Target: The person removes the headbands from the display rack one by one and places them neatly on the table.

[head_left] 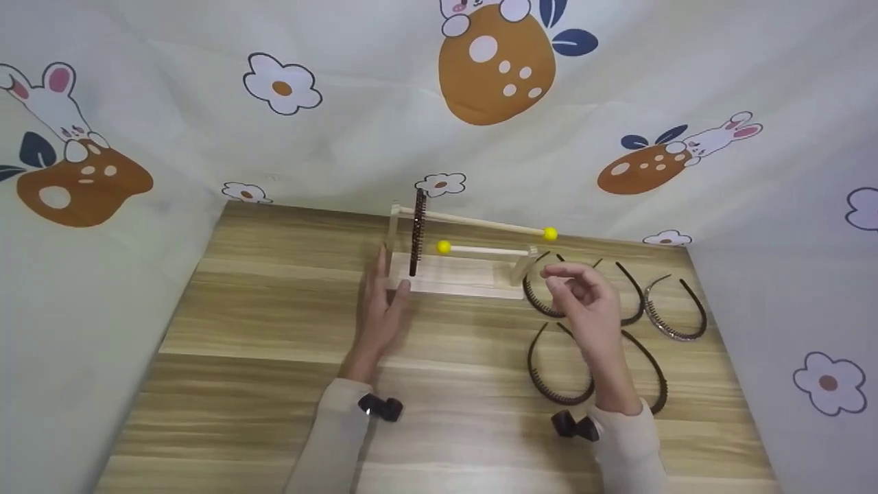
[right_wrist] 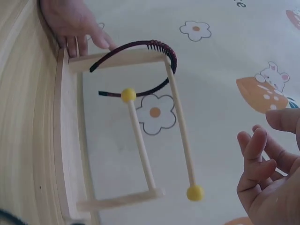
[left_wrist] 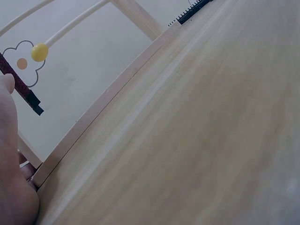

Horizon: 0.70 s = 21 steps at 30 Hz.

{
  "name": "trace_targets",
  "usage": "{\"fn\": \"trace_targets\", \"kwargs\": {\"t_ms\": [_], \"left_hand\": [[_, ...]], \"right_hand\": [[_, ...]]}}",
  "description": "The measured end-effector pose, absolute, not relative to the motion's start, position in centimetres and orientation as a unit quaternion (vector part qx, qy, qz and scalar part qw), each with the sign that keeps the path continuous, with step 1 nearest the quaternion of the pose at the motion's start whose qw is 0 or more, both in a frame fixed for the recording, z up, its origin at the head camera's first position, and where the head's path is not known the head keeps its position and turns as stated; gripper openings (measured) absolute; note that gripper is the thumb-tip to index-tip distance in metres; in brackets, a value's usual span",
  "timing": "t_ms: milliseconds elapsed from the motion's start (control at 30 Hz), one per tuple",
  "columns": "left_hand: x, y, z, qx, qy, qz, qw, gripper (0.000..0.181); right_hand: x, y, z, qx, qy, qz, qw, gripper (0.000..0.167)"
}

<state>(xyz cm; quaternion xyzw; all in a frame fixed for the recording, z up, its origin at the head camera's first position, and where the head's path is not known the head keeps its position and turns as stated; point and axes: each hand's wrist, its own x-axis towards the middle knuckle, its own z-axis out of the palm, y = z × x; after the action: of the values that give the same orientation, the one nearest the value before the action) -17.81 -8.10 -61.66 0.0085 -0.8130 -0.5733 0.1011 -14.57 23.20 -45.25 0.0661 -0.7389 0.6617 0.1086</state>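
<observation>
A wooden rack with two rods, each tipped with a yellow ball, stands near the back of the table. One dark toothed headband hangs on the longer, higher rod close to the left upright. My left hand holds the rack's left end, thumb in front and fingers along the outer side; part of those fingers is hidden in the left wrist view. Off the rack's right end, my right hand hovers with loosely bent fingers and nothing in them. The shorter rod carries no headband.
Several headbands lie on the table at right, among them a glittery one far right and a dark one nearer. My right hand and forearm partly cover some. Patterned cloth rises behind and beside the table.
</observation>
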Motion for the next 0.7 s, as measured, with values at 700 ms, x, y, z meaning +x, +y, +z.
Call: {"fn": "trace_targets", "kwargs": {"t_ms": [700], "left_hand": [[-18.0,-8.1,-61.9,-0.014,-0.816,-0.566,0.119,0.079]], "right_hand": [[-17.0,15.7,-45.8,0.084,-0.718,0.688,0.065,0.020]]}}
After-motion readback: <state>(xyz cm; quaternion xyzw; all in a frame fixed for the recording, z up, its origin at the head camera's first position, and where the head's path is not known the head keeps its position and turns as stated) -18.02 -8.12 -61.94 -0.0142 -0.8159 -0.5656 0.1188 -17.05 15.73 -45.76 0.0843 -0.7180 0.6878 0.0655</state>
